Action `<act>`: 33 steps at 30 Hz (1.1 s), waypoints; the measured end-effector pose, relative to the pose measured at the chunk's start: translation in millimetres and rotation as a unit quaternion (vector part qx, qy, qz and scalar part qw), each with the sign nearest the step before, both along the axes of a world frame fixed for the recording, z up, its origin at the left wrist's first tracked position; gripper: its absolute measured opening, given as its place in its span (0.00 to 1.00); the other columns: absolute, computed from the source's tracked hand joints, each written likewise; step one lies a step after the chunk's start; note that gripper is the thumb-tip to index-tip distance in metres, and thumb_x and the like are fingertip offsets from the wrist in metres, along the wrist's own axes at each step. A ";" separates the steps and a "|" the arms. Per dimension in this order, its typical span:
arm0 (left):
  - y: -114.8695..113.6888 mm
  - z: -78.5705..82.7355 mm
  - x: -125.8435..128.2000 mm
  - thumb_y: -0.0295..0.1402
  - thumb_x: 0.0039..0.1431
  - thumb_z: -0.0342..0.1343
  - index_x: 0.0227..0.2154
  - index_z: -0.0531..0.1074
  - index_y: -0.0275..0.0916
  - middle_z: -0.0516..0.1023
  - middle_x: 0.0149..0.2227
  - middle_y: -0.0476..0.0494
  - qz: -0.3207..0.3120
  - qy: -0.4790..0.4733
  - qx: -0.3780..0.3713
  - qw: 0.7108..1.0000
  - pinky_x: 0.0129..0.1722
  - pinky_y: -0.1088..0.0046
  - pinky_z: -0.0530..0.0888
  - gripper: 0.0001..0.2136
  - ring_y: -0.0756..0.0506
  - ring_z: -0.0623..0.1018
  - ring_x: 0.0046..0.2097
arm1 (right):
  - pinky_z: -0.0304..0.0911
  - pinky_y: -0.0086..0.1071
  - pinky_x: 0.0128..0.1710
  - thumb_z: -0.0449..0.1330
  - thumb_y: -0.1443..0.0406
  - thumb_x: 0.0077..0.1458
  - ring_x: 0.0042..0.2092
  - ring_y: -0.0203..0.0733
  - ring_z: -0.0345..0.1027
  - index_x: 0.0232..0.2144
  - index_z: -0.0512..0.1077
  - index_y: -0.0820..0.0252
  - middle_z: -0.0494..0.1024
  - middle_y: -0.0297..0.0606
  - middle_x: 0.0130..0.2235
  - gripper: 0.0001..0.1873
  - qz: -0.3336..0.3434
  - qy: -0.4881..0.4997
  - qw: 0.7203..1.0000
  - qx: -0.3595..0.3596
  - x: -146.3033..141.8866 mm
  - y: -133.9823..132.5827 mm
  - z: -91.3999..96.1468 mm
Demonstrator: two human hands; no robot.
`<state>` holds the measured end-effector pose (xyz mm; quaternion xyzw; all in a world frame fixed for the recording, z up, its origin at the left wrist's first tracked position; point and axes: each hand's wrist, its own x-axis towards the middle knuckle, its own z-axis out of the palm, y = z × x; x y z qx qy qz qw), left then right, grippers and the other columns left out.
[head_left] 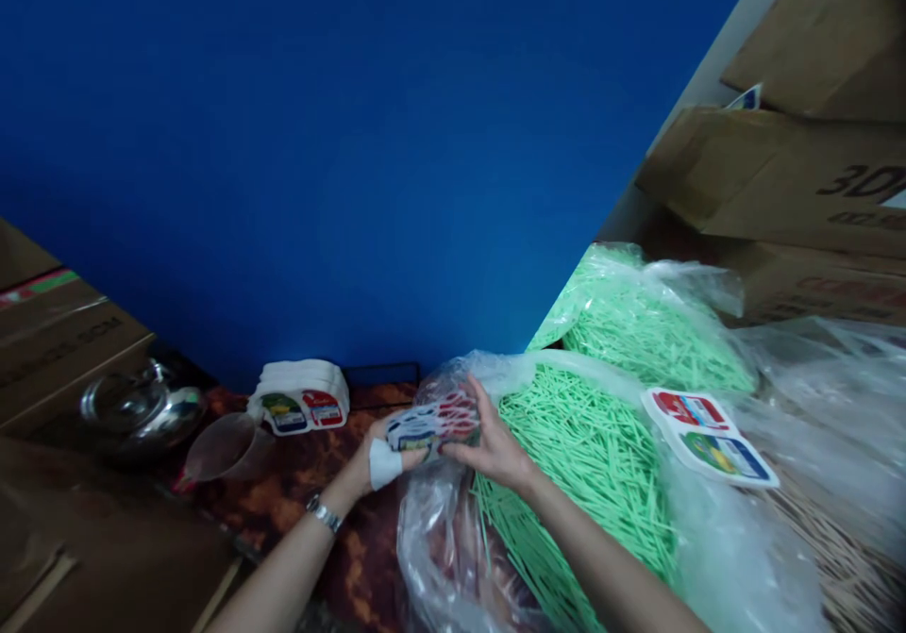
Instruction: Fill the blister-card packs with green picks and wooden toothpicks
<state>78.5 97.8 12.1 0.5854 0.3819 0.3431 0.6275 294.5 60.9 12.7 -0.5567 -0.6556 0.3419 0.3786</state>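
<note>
My left hand (389, 454), with a white wrap round its thumb side and a watch on the wrist, grips one end of a small stack of printed cards (431, 423). The stack's edges look fanned, in white, red and dark blue. My right hand (492, 440) closes on the stack's other end. Just below and beside the hands lies an open clear plastic bag (435, 539) with thin green sticks (587, 463). To the left stands a pile of white shaped cards (301, 397) with red and blue prints. A similar white card (712, 435) lies on the bags at right.
A shiny metal pot with a glass lid (145, 411) and a translucent plastic cup (226, 446) are at left. Cardboard boxes (793, 175) are stacked at right, with more at left (63, 350). A blue panel (318, 161) rises behind. Another bag of green sticks (651, 326) lies farther back.
</note>
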 end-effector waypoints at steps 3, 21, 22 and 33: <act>4.0 25.0 -16.3 0.34 0.39 0.68 0.45 0.74 0.33 0.78 0.47 0.36 0.028 0.004 0.012 1.000 0.53 0.58 0.69 0.27 0.35 0.75 0.51 | 0.60 0.42 0.54 0.66 0.63 0.47 0.50 0.46 0.69 0.65 0.35 0.54 0.74 0.41 0.50 0.54 0.042 0.084 0.995 -0.021 -16.9 8.9 24.6; -37.2 -15.0 -57.2 0.27 0.40 0.67 0.47 0.69 0.41 0.79 0.45 0.40 0.105 0.086 0.048 0.990 0.47 0.60 0.74 0.27 0.37 0.79 0.44 | 0.59 0.41 0.55 0.66 0.63 0.46 0.56 0.48 0.63 0.62 0.41 0.59 0.64 0.49 0.57 0.49 0.125 0.111 0.985 -0.051 -52.4 0.3 -9.1; -38.6 -15.6 -57.2 0.28 0.40 0.67 0.48 0.68 0.41 0.79 0.45 0.39 0.116 0.086 0.051 0.988 0.47 0.60 0.74 0.28 0.38 0.79 0.44 | 0.60 0.40 0.54 0.65 0.63 0.47 0.54 0.47 0.64 0.61 0.47 0.58 0.66 0.47 0.56 0.44 0.129 0.113 0.984 -0.054 -54.7 0.1 -7.8; -59.8 -34.0 -70.1 0.28 0.45 0.65 0.51 0.62 0.41 0.75 0.47 0.40 0.122 0.100 0.101 0.982 0.48 0.61 0.74 0.28 0.40 0.77 0.46 | 0.63 0.40 0.51 0.65 0.63 0.46 0.51 0.47 0.66 0.56 0.50 0.58 0.68 0.46 0.52 0.38 0.211 0.070 0.975 -0.018 -61.6 3.3 -8.9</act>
